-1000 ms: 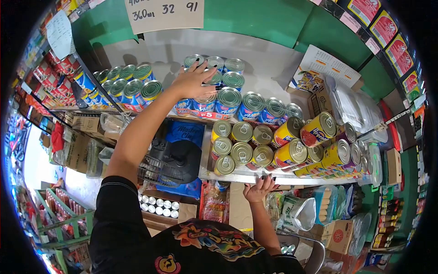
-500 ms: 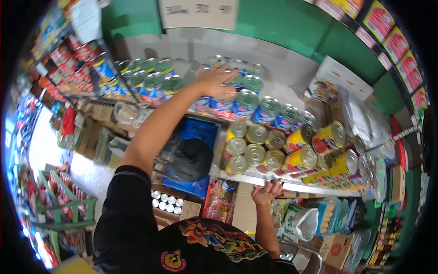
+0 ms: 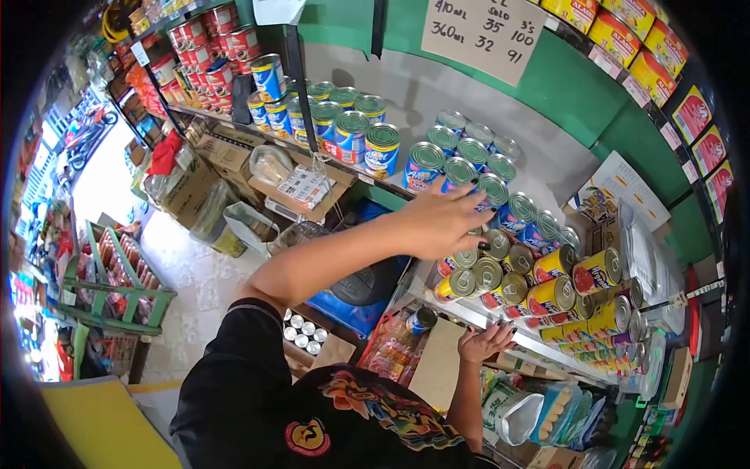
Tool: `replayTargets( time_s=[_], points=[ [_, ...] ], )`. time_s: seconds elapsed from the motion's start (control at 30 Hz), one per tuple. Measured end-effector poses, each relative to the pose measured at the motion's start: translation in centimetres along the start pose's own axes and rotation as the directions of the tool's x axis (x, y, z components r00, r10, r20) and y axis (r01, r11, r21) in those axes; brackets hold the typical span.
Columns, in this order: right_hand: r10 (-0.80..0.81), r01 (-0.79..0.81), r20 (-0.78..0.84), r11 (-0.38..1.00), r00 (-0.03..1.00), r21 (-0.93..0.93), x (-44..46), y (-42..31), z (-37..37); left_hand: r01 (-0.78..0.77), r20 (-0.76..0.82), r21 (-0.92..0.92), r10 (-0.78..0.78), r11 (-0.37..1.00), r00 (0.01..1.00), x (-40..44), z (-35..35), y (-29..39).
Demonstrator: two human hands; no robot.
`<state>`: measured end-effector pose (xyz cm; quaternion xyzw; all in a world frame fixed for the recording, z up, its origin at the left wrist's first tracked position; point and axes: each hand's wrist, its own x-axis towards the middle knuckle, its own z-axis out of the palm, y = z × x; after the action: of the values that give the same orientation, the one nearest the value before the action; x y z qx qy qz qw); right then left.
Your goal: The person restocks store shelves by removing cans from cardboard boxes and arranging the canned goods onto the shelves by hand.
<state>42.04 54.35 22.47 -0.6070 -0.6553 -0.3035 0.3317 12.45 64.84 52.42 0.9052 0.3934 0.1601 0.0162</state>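
Shelf [image 3: 547, 181] of Angel cans [image 3: 472, 150]: left hand [image 3: 441, 225] now nearer their front.
Fingers spread apart; right hand [image 3: 486, 344], also spread, below the cans.

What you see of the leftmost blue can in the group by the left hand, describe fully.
The leftmost can stands upright on the shelf, at its group's near corner. It looks metal, with a ringed, greenish lid and a blue label whose lettering seems to read Angel. A narrow gap parts it from the cans farther left. The left hand is just in front; contact cannot be told.
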Motion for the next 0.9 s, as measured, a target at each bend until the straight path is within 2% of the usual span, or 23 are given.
replayTargets(
  time_s=[0.37, 0.9],
  points=[
    [0.017, -0.018, 0.050, 1.000, 0.999, 0.022, 0.7, -0.8, -1.4, 0.038, 0.031, -0.281, -0.030, 0.959, 0.999, -6.7, -0.2, 3.4],
    [0.018, -0.021, 0.102, 0.999, 0.995, 0.025, 1.0, -1.1, -2.1, 0.077, -0.013, -0.352, -0.087, 0.933, 0.996, -9.3, 1.2, 2.5]
  ],
)
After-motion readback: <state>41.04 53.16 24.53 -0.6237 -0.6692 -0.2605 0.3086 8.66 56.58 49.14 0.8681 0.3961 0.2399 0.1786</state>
